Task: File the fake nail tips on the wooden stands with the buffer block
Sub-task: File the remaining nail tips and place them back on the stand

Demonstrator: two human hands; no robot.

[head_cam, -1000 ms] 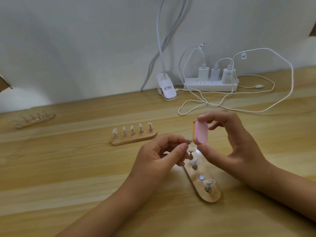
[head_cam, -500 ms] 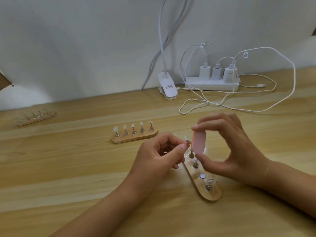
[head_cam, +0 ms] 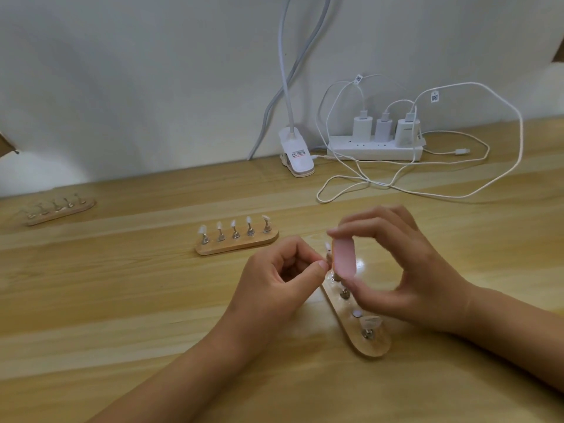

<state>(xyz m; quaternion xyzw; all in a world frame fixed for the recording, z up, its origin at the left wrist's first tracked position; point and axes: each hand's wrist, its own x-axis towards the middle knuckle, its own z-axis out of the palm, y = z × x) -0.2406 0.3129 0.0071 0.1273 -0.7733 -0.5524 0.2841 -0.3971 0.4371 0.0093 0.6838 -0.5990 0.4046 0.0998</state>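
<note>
**Buffer block held against a nail tip at the near stand**

Pale wooden table (head_cam: pixel 122 300) fills the lower frame, with a white wall behind it. Right of centre, the right hand (head_cam: pixel 412 270) grips the pink buffer block (head_cam: pixel 345 257) upright between thumb below and forefinger above, the other fingers curled behind. The block's left edge lies just beside, perhaps touching, a clear nail tip (head_cam: pixel 328 247). The left hand (head_cam: pixel 274 285), its fingers curled, pinches the metal peg (head_cam: pixel 329 258) under that tip between thumb and forefinger; whether the peg sits in its stand cannot be told. Below the hands lies the near stand (head_cam: pixel 366 340), running toward the lower right and carrying further pegs and one tip. A middle stand (head_cam: pixel 236 244) with five tips lies left of the hands, and a far stand (head_cam: pixel 58 210) at the left edge. At upper right, a power strip (head_cam: pixel 375 151) with chargers and looped white cables sits beside a lamp clip (head_cam: pixel 297 157).
</note>
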